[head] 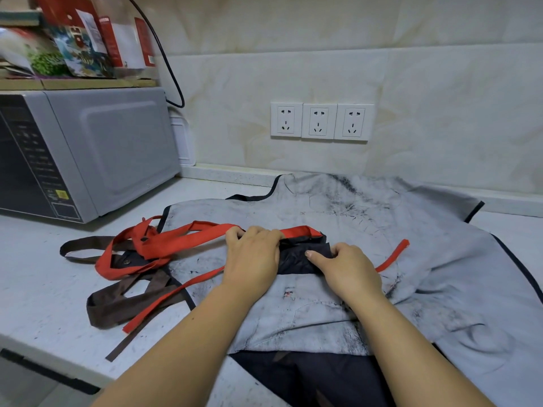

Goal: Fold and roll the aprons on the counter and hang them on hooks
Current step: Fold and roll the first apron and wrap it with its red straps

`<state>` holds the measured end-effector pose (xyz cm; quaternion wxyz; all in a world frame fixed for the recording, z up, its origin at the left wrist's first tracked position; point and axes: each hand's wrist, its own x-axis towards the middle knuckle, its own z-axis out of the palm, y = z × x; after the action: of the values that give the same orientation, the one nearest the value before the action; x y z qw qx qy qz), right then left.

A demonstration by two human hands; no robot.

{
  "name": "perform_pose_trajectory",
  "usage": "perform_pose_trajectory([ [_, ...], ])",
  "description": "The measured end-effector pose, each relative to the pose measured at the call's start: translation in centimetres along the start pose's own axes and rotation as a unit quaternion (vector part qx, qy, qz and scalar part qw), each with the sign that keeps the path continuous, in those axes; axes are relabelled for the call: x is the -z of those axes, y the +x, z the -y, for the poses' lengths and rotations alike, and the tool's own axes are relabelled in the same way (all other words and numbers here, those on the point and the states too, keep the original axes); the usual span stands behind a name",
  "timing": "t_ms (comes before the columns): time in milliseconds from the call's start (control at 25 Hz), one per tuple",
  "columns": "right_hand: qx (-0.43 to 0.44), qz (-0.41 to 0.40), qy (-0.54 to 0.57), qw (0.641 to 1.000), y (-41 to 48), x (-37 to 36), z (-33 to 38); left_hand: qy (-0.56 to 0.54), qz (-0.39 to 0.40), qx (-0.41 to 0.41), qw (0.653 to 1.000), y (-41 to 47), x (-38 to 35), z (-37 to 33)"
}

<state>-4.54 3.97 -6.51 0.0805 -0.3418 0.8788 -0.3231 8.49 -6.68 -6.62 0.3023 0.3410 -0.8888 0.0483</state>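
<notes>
1. Dark apron (299, 258) with red edging sits in a short, tight bundle on top of a grey apron (426, 259), which is spread flat over the back-right part of the table (44, 289).
2. The left hand (252, 257) curls over the bundle's left end, fingers on the red edge. The right hand (349, 271) pinches the right end, thumb on top. The two hands are close together.
3. The rolling looks well along for this one, I'd say. Red straps (164, 242) and brown straps (117, 306) trail loose toward the table's left edge, not yet wound in.
4. The grey apron looks unfolded. No hooks are in view and nothing is hung, so most of the job remains.
5. Writing: the panel print and yellow sticker on the microwave (88, 154) at the back-left corner are too blurred to read. The packets (76, 39) above it are no clearer.
</notes>
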Motion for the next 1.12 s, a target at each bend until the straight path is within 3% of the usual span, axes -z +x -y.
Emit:
perform_pose_trajectory([
  [200, -0.009, -0.017, 0.003, 1.000, -0.5, 0.5, 0.5, -0.014, -0.059, -0.046, 0.997, -0.4, 0.3, -0.5],
  [400, -0.029, -0.009, 0.010, 0.999, -0.3, 1.0, 0.5, -0.061, 0.016, -0.071, 0.995, -0.8, 1.5, -0.6],
  [560, -0.054, -0.026, 0.176, 0.983, -0.2, 1.3, 0.1, -0.063, 0.032, -0.089, 0.993, -0.8, 1.8, -0.6],
  [760, -0.001, -0.071, 0.397, 0.915, -0.8, 3.3, 0.5, -0.050, -0.057, -0.132, 0.988, -0.9, 1.2, -1.6],
  [800, 0.012, -0.079, 0.411, 0.908, -1.0, 3.8, 0.6, -0.046, -0.070, -0.133, 0.988, -0.8, 1.1, -1.8],
  [960, 0.017, -0.073, 0.346, 0.935, -1.2, 5.2, 0.5, 0.020, -0.077, -0.115, 0.990, 0.0, 1.1, -1.3],
  [1120, -0.006, -0.046, 0.524, 0.850, -0.6, 6.5, 0.2, 0.006, -0.083, -0.101, 0.991, -0.3, 0.8, -0.5],
])
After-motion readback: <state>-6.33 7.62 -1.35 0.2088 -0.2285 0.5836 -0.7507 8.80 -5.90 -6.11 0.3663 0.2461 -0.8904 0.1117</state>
